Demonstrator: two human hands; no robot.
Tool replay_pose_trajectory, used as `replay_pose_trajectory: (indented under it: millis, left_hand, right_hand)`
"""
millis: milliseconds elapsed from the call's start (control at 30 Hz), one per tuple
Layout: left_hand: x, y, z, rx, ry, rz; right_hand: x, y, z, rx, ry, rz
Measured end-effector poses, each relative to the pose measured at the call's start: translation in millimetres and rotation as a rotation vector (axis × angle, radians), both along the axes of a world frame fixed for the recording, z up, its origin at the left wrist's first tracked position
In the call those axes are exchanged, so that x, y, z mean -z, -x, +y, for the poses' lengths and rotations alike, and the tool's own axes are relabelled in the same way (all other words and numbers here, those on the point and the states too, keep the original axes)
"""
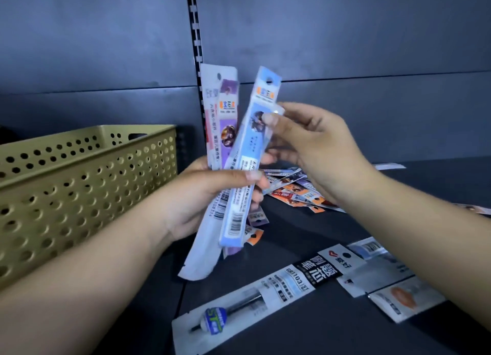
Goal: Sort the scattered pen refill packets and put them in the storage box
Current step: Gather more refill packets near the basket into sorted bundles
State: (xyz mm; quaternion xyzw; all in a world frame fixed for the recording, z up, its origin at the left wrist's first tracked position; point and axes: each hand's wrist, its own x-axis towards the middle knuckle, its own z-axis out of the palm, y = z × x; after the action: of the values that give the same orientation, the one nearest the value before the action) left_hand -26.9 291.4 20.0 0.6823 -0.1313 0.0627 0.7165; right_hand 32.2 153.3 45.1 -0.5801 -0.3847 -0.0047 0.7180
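A person's two bare forearms reach over a dark shelf [305,227]. The left hand [202,197] grips a fanned bunch of long, narrow pen refill packets, thumb curled across their fronts. The front one is a light blue packet [247,163] with barcodes near its lower end; behind it stand a purple packet [228,118] and a white packet [210,110]. The right hand [310,144] pinches the blue packet's upper part between thumb and fingers. At the left sits an olive perforated storage box [87,184]. More packets lie scattered on the shelf: an orange-marked heap [297,192] behind the hands, and nearer, a black-and-white packet [265,293] printed "GR1103" with a round "ST" sticker.
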Motion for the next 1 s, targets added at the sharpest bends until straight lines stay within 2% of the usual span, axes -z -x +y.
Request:
replay_pose_trajectory:
  millis: [67, 167, 233, 333, 433, 533, 633, 733, 833, 933, 1000]
  left_hand:
    - [-1.8, 0.2, 2.6, -0.021, 0.061, -0.038]
    - [-5.1, 0.7, 9.3, -0.074, 0.131, -0.078]
    - [-6.0, -0.6, 16.7, -0.097, 0.192, -0.091]
    - [-5.3, -3.7, 29.0, -0.164, 0.199, -0.101]
    - [-3.6, -6.3, 40.7, -0.261, 0.189, -0.113]
    - [-0.5, -8.8, 46.1, -0.283, 0.157, -0.094]
    - [3.3, -10.1, 44.0, -0.237, 0.092, -0.079]
    - [8.9, -11.5, 38.3, -0.188, 0.049, -0.041]
    - [10.7, -13.1, 33.4, -0.130, 0.099, 0.037]
    - [4.9, -14.2, 33.9, -0.170, 0.181, 0.015]
    - [1.5, -15.3, 36.7, -0.276, 0.170, -0.051]
  right_hand:
    - [0.3, -2.6, -1.9, -0.018, -0.001, 0.048]
    - [5.2, -6.1, -1.4, 0.005, 0.117, 0.012]
    - [15.3, -7.9, 3.2, 0.049, 0.263, -0.053]
    - [37.0, -14.6, 8.5, 0.119, 0.624, -0.166]
    - [52.2, -18.5, 9.7, 0.086, 0.967, -0.172]
    - [52.8, -16.1, 13.7, 0.127, 1.086, -0.233]
    - [50.6, -14.4, 15.0, 0.139, 1.160, -0.205]
    - [50.8, -16.5, 12.7, 0.143, 1.165, -0.164]
    - [40.7, -20.2, 7.7, 0.235, 1.071, -0.217]
    - [23.1, -30.3, -2.3, 0.370, 0.795, -0.242]
    - [14.9, -34.7, -8.6, 0.331, 0.588, -0.129]
